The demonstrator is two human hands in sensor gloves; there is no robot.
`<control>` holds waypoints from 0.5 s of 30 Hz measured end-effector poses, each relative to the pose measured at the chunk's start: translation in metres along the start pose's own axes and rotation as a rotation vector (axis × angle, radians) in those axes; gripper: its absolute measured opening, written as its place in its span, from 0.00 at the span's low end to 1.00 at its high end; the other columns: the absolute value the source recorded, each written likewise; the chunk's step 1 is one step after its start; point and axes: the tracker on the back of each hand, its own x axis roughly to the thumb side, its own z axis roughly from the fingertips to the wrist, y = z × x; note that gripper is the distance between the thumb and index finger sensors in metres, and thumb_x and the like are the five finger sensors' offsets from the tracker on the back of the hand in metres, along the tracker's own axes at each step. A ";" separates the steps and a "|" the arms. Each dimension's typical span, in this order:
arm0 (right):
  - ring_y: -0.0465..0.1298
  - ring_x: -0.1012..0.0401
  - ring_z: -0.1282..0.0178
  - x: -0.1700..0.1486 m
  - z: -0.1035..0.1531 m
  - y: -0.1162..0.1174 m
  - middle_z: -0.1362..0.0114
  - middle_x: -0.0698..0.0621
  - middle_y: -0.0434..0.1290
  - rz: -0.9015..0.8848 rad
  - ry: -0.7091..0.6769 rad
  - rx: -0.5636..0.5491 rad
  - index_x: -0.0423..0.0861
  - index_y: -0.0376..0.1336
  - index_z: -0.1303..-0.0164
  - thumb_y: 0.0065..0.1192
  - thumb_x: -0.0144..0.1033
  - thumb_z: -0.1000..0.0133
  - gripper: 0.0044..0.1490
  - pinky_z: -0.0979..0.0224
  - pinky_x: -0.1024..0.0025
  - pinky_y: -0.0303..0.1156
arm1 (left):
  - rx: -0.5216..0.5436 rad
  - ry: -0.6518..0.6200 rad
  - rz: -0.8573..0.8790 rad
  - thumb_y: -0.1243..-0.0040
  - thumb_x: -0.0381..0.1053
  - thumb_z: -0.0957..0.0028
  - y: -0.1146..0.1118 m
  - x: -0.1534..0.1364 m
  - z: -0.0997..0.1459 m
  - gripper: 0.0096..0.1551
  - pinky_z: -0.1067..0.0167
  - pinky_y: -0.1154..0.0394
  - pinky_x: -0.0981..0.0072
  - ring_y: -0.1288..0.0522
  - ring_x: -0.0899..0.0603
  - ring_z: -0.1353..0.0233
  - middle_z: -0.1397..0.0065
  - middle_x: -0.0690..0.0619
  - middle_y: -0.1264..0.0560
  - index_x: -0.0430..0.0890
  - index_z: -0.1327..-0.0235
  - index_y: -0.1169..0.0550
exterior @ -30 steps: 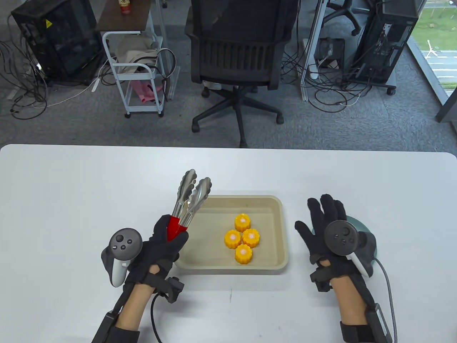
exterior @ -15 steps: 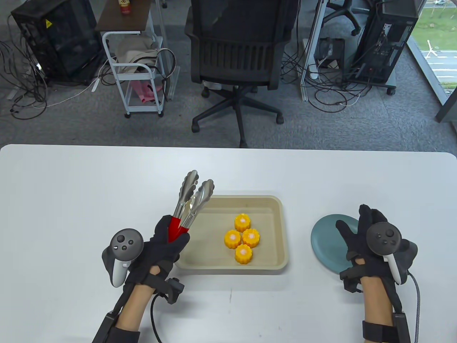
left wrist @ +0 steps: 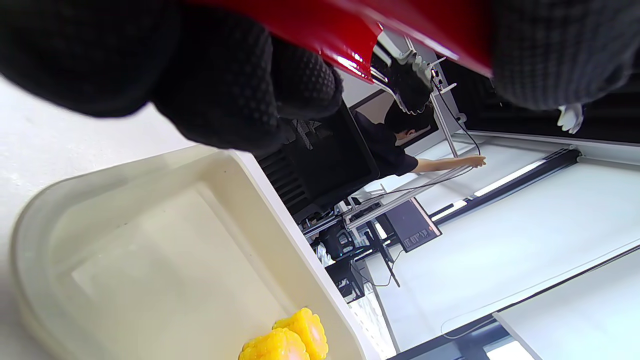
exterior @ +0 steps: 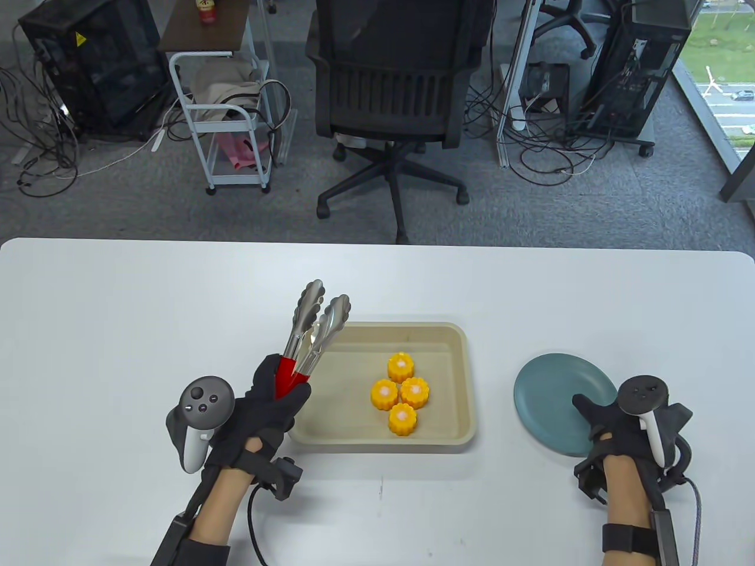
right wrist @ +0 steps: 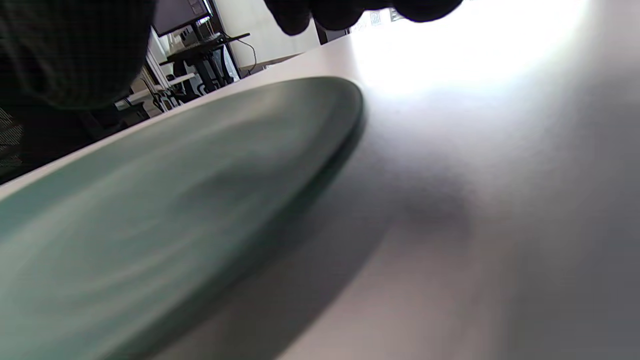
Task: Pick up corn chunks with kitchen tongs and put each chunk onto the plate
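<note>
My left hand [exterior: 282, 396] grips the red handles of the steel tongs [exterior: 312, 324] just left of the beige tray [exterior: 463, 359]. The tong tips point away from me, slightly apart, and hold nothing. Several yellow corn chunks [exterior: 400, 396] sit clustered in the tray's right half; two of them [left wrist: 287, 340] show in the left wrist view beneath the red handle [left wrist: 350, 25]. A teal plate [exterior: 548, 401] lies bare to the right of the tray. My right hand [exterior: 601, 421] sits at its near right edge, fingers [right wrist: 350, 12] loosely curled above the plate [right wrist: 150, 210], holding nothing.
The white table [exterior: 118, 324] ends just beyond the tray. Behind it on the floor stand a black office chair [exterior: 401, 88], a white cart [exterior: 230, 118] and computer towers with cables. A person [left wrist: 400, 145] shows far off in the left wrist view.
My right hand has drawn back toward me and to the right, uncovering the teal plate it was spread over. Its fingers went from spread to loosely curled. The left hand and tongs barely moved.
</note>
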 end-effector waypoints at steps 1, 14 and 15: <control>0.49 0.45 0.25 -0.001 -0.001 0.002 0.14 0.41 0.42 0.008 0.010 0.006 0.44 0.42 0.17 0.65 0.69 0.56 0.67 0.27 0.56 0.56 | 0.001 0.001 -0.002 0.42 0.77 0.59 0.000 0.000 0.000 0.58 0.71 0.17 0.49 0.15 0.42 0.63 0.41 0.45 0.23 0.49 0.21 0.44; 0.52 0.48 0.27 -0.003 -0.013 0.026 0.16 0.42 0.43 0.027 0.155 0.041 0.44 0.46 0.26 0.65 0.69 0.58 0.61 0.28 0.57 0.57 | -0.003 0.014 -0.008 0.42 0.77 0.59 0.000 -0.002 -0.001 0.58 0.71 0.17 0.48 0.15 0.42 0.63 0.41 0.45 0.23 0.49 0.21 0.44; 0.52 0.47 0.27 -0.002 -0.012 0.026 0.16 0.41 0.43 0.005 0.170 0.050 0.42 0.48 0.27 0.67 0.68 0.57 0.60 0.28 0.57 0.57 | -0.002 0.014 -0.008 0.42 0.77 0.59 0.000 -0.002 -0.001 0.58 0.70 0.17 0.48 0.15 0.42 0.63 0.41 0.45 0.23 0.49 0.21 0.44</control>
